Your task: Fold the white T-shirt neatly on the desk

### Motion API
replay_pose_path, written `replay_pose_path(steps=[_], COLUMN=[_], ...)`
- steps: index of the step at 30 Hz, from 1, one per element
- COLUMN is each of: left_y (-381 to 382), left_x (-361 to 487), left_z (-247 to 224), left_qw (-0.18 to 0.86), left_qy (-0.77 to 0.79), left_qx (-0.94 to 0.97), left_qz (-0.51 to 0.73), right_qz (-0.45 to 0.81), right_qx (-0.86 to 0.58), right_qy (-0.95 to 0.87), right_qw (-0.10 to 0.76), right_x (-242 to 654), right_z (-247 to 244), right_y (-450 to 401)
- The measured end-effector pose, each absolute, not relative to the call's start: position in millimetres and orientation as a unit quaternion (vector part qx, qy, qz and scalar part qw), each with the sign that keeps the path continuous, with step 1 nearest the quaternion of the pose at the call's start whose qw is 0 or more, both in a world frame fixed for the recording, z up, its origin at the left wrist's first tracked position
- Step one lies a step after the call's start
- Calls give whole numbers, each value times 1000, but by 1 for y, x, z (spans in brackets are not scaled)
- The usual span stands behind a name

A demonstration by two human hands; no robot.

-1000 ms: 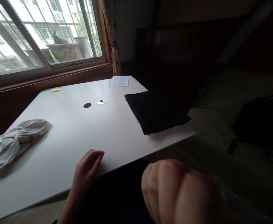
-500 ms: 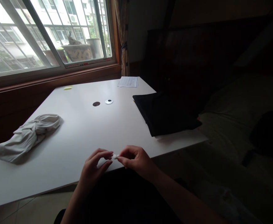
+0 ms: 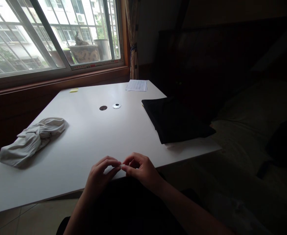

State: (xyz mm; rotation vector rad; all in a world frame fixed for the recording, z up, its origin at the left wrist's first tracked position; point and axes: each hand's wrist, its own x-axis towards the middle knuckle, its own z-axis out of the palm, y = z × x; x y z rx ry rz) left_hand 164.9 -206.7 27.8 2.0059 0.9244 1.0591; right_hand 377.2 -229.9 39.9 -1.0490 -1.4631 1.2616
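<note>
A small white object [image 3: 122, 165], too small to name, sits between my fingertips above the near edge of the white table [image 3: 96, 137]. From the right, the thumb and forefinger of my right hand [image 3: 140, 168] pinch it. My left hand [image 3: 103, 171] meets it from the other side, its thumb and forefinger closed on its left end. The fingertips of both hands nearly touch and cover most of the object.
Crumpled grey-white cloth [image 3: 33, 140] lies at the table's left. A folded black cloth [image 3: 175, 120] lies at the right, over something pale. Farther back are a round hole [image 3: 103, 108], a round silver piece [image 3: 116, 106], papers [image 3: 136, 85] and yellow slips [image 3: 74, 90].
My left thumb and forefinger have closed onto the white object, where before they were spread beside it. My right hand keeps its pinch. The view has shifted slightly.
</note>
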Motion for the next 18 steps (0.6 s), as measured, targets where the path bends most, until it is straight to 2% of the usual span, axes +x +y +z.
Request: replay_pose_path(steps=[3, 10, 18], left_y=[-205, -200, -198], left_x=[164, 160, 162], left_z=[24, 19, 37], left_qw=[346, 388, 390], left_qy=[341, 344, 335], left_qx=[770, 774, 817], left_qz=[413, 363, 260], right_qz=[469, 266, 199], right_qx=[-392, -350, -345], right_qy=[-625, -729, -749], right_qw=[486, 524, 530], right_x=[375, 376, 402], right_z=[33, 21, 17], right_y=[-232, -236, -256])
